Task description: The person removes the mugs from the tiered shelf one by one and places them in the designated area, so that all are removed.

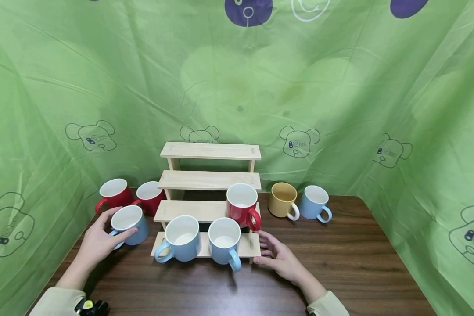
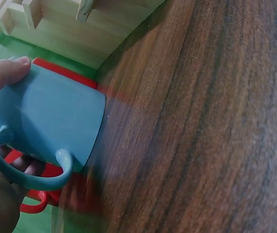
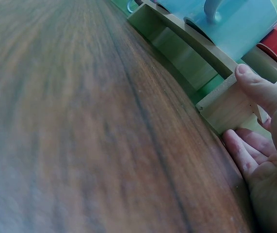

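Observation:
My left hand (image 1: 96, 242) holds a light blue mug (image 1: 139, 232) at the left of the wooden tiered stand (image 1: 193, 211). In the left wrist view the thumb lies at that mug's rim, with other fingers partly hidden behind it near the handle. On the stand's lowest step are two more light blue mugs, one at left (image 1: 187, 251) and one at right (image 1: 221, 253). A red mug (image 1: 237, 214) occupies the right end of the step above. My right hand (image 1: 280, 260) touches the stand's lower right end, its thumb by the step edge and fingers low along the side.
Behind my left hand two red mugs (image 1: 120, 201) stand beside the stand. To its right, a yellow mug (image 1: 280, 207) with a white handle and another light blue mug (image 1: 310, 211) stand near the green cloth backdrop (image 1: 339, 131). Everything rests on a dark wooden table (image 1: 339, 267).

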The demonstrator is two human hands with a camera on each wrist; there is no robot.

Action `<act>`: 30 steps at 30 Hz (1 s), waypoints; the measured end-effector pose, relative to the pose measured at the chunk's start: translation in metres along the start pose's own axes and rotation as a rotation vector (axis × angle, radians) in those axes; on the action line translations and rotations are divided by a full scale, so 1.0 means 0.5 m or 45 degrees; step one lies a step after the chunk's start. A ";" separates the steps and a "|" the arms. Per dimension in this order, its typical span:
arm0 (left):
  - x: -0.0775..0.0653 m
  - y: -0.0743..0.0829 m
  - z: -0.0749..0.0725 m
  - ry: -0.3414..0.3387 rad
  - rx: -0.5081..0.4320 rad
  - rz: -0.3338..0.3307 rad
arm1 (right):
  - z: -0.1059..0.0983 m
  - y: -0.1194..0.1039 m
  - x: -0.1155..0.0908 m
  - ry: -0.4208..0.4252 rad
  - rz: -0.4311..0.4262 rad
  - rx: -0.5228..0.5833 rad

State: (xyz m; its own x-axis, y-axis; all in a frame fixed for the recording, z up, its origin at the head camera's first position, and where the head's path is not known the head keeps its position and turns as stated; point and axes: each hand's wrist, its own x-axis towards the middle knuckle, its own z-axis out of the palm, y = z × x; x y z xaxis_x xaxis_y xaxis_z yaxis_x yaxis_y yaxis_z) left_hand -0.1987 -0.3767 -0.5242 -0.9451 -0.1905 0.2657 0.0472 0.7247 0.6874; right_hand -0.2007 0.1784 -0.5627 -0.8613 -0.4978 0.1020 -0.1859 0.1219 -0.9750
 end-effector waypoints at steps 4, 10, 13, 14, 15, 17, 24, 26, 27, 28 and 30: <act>-0.001 0.004 -0.002 -0.014 -0.013 -0.003 | -0.001 0.003 0.002 0.001 0.010 -0.011; -0.003 0.004 0.000 -0.074 -0.037 0.000 | -0.005 0.004 0.001 0.003 0.041 -0.014; -0.005 0.007 0.003 -0.081 -0.039 0.011 | -0.006 0.004 0.000 0.006 0.043 -0.017; -0.006 0.010 0.002 -0.075 -0.034 0.022 | -0.007 0.004 -0.001 0.005 0.041 -0.019; -0.007 0.013 0.001 -0.061 -0.034 0.035 | -0.007 0.004 0.000 0.002 0.039 -0.021; -0.009 0.021 -0.004 -0.025 -0.026 0.066 | -0.006 0.005 0.000 0.000 0.035 -0.027; -0.026 0.072 -0.033 0.163 -0.173 0.127 | -0.003 0.002 0.005 -0.005 0.024 -0.031; -0.030 0.091 -0.033 0.222 -0.210 0.161 | -0.003 0.000 0.005 0.000 0.031 -0.031; -0.033 0.100 -0.032 0.246 -0.225 0.178 | -0.002 -0.001 0.004 0.005 0.035 -0.034; -0.036 0.111 -0.029 0.266 -0.248 0.193 | -0.002 -0.001 0.003 0.009 0.043 -0.033; -0.045 0.131 -0.021 0.290 -0.305 0.224 | -0.002 -0.002 0.001 0.013 0.047 -0.031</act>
State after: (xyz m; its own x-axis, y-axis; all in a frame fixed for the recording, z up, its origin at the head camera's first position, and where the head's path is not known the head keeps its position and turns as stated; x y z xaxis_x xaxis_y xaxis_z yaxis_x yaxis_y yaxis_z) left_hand -0.1711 -0.3317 -0.4780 -0.8209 -0.2387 0.5188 0.3024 0.5889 0.7495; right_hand -0.2016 0.1790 -0.5615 -0.8726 -0.4838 0.0678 -0.1649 0.1609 -0.9731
